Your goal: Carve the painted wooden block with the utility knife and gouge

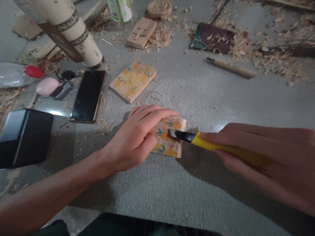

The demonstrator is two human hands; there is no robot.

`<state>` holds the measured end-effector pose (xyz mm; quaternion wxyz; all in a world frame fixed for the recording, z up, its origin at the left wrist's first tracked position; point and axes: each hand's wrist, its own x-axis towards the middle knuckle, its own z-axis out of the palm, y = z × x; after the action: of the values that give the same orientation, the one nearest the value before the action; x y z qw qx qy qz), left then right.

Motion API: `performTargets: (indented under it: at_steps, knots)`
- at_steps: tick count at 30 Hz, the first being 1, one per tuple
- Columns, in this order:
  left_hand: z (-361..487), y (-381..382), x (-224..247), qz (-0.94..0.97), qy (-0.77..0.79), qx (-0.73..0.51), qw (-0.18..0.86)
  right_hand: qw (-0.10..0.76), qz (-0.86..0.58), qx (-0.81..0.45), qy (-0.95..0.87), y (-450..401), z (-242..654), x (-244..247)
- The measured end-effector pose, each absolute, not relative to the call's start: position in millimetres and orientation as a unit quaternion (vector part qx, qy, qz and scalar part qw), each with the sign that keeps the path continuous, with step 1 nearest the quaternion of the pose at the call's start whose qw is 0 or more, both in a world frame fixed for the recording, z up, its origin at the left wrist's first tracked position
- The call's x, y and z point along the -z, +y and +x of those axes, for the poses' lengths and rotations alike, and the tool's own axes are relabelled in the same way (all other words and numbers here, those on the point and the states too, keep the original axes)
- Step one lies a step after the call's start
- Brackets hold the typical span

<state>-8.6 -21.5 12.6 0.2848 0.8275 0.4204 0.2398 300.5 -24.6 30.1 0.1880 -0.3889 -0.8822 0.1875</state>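
Note:
My left hand (140,137) is closed over the left part of a small flat wooden block (169,152), pressing it against the table. Pineapples in yellow and orange with green leaves are painted on the block. In my right hand (258,157) is a carving knife (204,141) with a yellow handle and a dark shank. Its angled blade tip lies over one painted pineapple, seemingly touching the wood. Farther back rests a second wooden block (134,80) with similar painted pineapples, apart from both hands.
Left of my hand lie a phone (87,96) and a black box (27,137). A tall cream cylinder (78,32) stands behind them. Toward the back are a carved wooden block (141,32), a dark pouch (215,37), a wooden-handled tool (231,68) and scattered wood shavings (283,64).

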Motion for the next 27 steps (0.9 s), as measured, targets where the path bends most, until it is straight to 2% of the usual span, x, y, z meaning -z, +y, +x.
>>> performTargets:
  at_steps: [10, 20, 27]
  knots:
    - [-10, -20, -16, 0.787, 0.467, -0.241, 0.322, 0.182, -0.383, -0.167, -0.890, -24, 300, -33]
    - [-9, -21, -16, 0.795, 0.465, -0.237, 0.308, 0.172, -0.392, -0.172, -0.887, -26, 298, -33]
    - [-9, -22, -17, 0.810, 0.431, -0.232, 0.324, 0.177, -0.363, -0.262, -0.877, -35, 287, -41]
